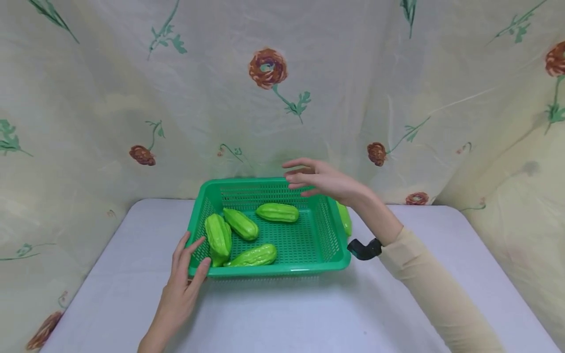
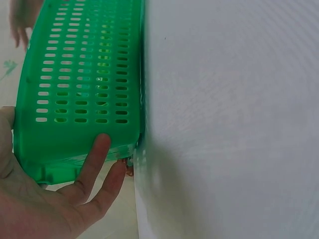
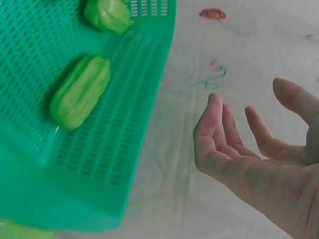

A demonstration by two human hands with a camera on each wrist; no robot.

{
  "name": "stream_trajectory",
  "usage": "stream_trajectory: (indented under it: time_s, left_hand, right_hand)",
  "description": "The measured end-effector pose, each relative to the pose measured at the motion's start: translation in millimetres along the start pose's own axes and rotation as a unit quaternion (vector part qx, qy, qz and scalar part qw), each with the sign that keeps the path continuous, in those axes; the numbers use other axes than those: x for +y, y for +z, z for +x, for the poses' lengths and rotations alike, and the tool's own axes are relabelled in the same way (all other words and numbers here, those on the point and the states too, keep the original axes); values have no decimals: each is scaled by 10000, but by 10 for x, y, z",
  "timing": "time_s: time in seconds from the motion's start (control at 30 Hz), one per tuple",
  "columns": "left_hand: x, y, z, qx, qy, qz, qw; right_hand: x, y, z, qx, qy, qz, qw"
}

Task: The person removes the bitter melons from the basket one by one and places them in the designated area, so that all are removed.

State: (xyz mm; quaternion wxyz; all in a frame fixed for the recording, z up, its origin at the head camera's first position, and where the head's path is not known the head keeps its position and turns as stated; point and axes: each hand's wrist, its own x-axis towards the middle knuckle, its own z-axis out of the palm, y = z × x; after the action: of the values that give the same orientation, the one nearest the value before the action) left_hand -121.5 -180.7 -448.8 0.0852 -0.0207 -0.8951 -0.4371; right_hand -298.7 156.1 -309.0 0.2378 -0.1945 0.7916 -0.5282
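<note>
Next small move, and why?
Probably lower the right hand toward the green gourd outside the green basket's right wall: that hand is empty near the far rim, other gourds lie inside, and the left hand is at the near-left corner, likely steadying it.

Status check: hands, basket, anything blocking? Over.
Left hand touching basket at left end. Right hand empty, near far right corner. Green gourds inside; one gourd outside, right side. Right hand visibly unobstructed.

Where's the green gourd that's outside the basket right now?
In the head view, the gourd is just right of the green basket, partly hidden by it, below and slightly right of the right hand.
</note>
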Motion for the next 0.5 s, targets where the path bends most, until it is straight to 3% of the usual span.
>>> stream_trajectory:
  time_s: [0.23, 0.5]
  left_hand:
    - [1, 3, -9, 36, 9, 7, 10000]
    - [-4, 1, -4, 6, -93, 11, 10000]
  right_hand:
    - [-128, 228, 116, -368, -214, -159, 9990]
    - [-138, 420, 288, -498, -259, -124, 9983]
